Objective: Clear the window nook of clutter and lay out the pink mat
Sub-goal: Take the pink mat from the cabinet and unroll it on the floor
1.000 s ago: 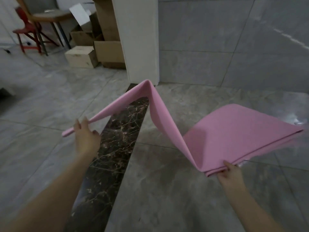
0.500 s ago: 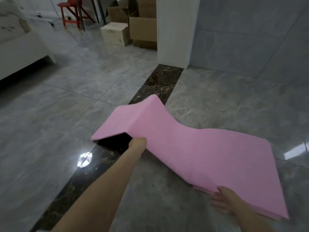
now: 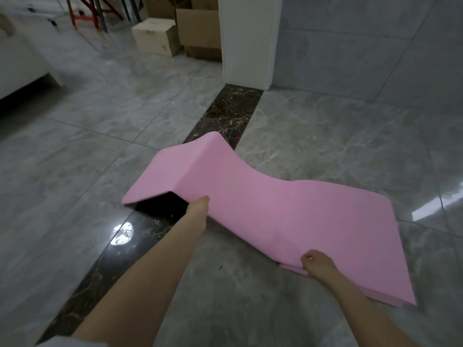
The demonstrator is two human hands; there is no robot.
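The grey tiled floor [image 3: 325, 136] carries the pink mat [image 3: 275, 209], humped between the hands. Far beyond them, cardboard boxes [image 3: 198, 28] sit with contents unseen. The left hand [image 3: 199, 207] grips the mat's raised near edge, fingers hidden beneath; the right hand [image 3: 317, 265] pinches its layered near edge.

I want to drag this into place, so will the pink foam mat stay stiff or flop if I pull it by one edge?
Probably semi-stiff: the pink foam folding mat keeps a raised hump at its crease while the left hand lifts it. It likely hinges at the folds rather than draping. It seems light, and may slide easily on the glossy grey tile floor.
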